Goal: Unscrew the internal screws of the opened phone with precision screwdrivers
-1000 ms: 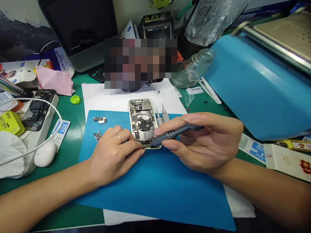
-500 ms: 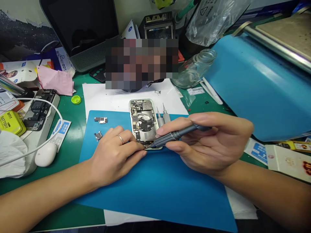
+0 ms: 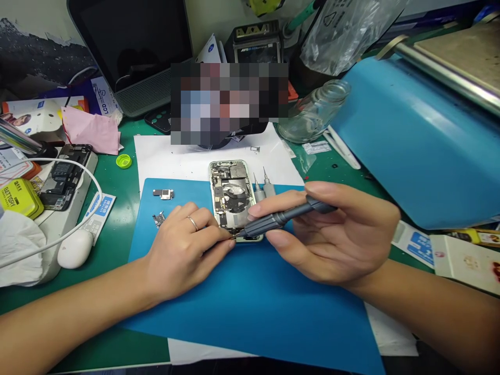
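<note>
Screwdriver (image 3: 262, 225) slants from the right hand (image 3: 346, 234), whose fingers clamp its barrel, tip at the near end of the opened phone (image 3: 242, 208). The left hand (image 3: 182, 247) holds its fingertips together by the phone's near left corner; whether they pinch anything cannot be told. The phone lies across the far edge of the blue mat (image 3: 250, 307).

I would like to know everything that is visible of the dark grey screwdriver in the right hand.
The screwdriver is slim and matte dark grey; whether its handle is metal or plastic I cannot tell. The front of the handle is grooved, and a thin shaft sticks out. It slants down from the fingers of the right hand to the bottom end of the opened phone, beside the left hand. Its tip is too small to judge contact.
</note>
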`<state>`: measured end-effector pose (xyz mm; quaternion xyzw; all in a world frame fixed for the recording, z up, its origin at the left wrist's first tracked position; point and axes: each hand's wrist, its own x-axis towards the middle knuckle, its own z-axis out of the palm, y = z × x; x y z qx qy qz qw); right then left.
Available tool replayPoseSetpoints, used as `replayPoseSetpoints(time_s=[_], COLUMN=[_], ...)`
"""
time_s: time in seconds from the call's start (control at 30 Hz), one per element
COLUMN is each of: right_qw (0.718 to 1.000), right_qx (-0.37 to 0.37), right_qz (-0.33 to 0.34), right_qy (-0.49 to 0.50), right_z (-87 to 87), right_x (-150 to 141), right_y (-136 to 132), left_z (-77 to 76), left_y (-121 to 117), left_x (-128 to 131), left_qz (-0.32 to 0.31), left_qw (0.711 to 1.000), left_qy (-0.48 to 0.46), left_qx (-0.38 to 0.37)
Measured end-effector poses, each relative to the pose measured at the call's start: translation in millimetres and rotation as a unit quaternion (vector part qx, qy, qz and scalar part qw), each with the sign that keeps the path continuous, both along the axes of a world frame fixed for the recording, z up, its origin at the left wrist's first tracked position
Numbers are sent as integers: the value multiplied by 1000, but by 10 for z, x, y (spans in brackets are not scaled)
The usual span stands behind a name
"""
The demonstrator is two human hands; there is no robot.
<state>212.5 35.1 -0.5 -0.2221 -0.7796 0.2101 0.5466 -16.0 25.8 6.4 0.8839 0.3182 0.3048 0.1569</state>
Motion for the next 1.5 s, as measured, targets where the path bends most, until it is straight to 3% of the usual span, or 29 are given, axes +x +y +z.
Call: replayPoseSetpoints(time_s=[0.37,0.67,0.8,0.97,1.07,1.2,1.33,1.5], right_qw=[1000,994,993,984,981,990,987,989], right_qx=[10,-55,-57,-81,-59,-10,65,75], right_qz=[-6,-70,-82,-156,-183,-140,-145,-129], right_qy=[-15,70,67,41,21,-23,-4,-17], right_z=[-3,-77,-82,-10,86,139,-9,-187], right_x=[1,-67,-71,-89,-118,-178,-205,-147], right_y=[24,35,47,27,17,72,144,128], left_z=[10,46,72,49,28,21,9,-7], left_y=[6,-21,-45,-115,-163,-215,-245,-253], left_x=[2,22,35,27,23,18,13,27], left_qz=[-2,47,33,-30,-46,-27,-15,-2], left_qw=[1000,998,999,988,980,976,974,973], left_qy=[-3,-18,0,62,82,120,153,174], left_qx=[-2,-29,26,135,174,181,165,151])
